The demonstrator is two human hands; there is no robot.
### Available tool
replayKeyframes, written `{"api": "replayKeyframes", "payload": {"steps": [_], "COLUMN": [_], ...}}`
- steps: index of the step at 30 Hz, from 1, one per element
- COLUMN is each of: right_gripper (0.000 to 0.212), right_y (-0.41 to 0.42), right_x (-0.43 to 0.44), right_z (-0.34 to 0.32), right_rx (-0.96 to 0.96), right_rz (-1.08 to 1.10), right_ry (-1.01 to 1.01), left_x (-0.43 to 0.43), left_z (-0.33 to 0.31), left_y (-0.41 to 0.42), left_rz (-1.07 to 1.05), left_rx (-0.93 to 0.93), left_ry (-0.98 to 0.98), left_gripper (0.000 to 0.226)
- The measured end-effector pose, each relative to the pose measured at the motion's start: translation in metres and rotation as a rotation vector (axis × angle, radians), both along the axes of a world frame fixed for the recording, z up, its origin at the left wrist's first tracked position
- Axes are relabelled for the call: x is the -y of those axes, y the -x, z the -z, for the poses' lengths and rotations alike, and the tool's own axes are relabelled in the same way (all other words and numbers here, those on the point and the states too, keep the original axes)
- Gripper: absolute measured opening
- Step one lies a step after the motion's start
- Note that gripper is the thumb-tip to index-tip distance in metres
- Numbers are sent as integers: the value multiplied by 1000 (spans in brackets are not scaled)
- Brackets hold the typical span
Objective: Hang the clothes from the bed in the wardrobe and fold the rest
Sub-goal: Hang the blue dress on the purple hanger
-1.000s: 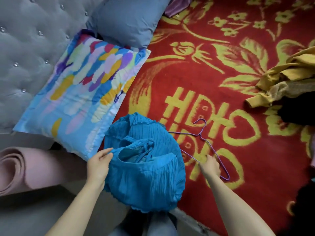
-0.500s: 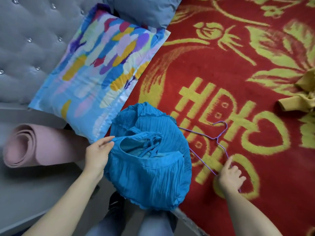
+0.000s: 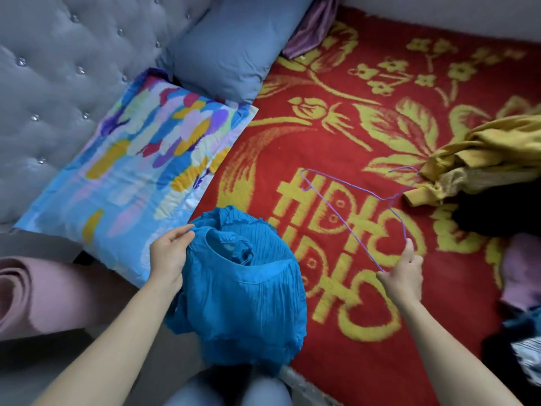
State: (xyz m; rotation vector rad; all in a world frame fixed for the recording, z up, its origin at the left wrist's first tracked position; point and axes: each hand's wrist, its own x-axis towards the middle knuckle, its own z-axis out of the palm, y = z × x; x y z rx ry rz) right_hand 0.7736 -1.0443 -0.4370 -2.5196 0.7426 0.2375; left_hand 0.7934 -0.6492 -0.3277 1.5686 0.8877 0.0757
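Head view: right hand [image 3: 402, 276] pinches the purple wire hanger [image 3: 351, 230] by one end, long axis slanting toward the patterned pillow [image 3: 140, 159], hook toward the bed's [image 3: 366, 361] right edge. Left hand [image 3: 168, 253] grips the blue garment [image 3: 243, 288] at the near edge.

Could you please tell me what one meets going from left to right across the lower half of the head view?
Rolled pink mat → left hand → blue garment → right hand, gripping the purple wire hanger → lilac cloth at the right edge.
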Motion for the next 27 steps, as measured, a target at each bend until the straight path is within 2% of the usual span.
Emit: {"api": "replayKeyframes", "payload": {"steps": [3,6,12,15,19,23,27], "right_gripper": [95,92,94,96,100,103,103], "right_y": [1,-3,-13,-19,-33,-43,-48], "right_x": [-9,-18,-31,-53,-66,-56,-68], "right_z": [-29,-71,-152,-187,-225,-256,-274], "right_rx": [143,255,453,588,739,804,881], "right_rz": [-304,-438,-507,-533,-487,-331,-398], "right_ry": [21,62,168,176,282,283,351], "left_x": [-7,-19,-23,-17,-30,-51,-57], "left_z": [-16,-40,-104,-139,-182,-219,-248], "left_y": [-7,-17,-42,-53,-63,-66,-65], "left_rz": [20,28,48,119,200,253,255], "left_rx": [42,99,225,316,452,549,624], "left_ry": [15,57,246,232,171,238,332], "left_gripper": [19,20,13,18,22,22,21]}}
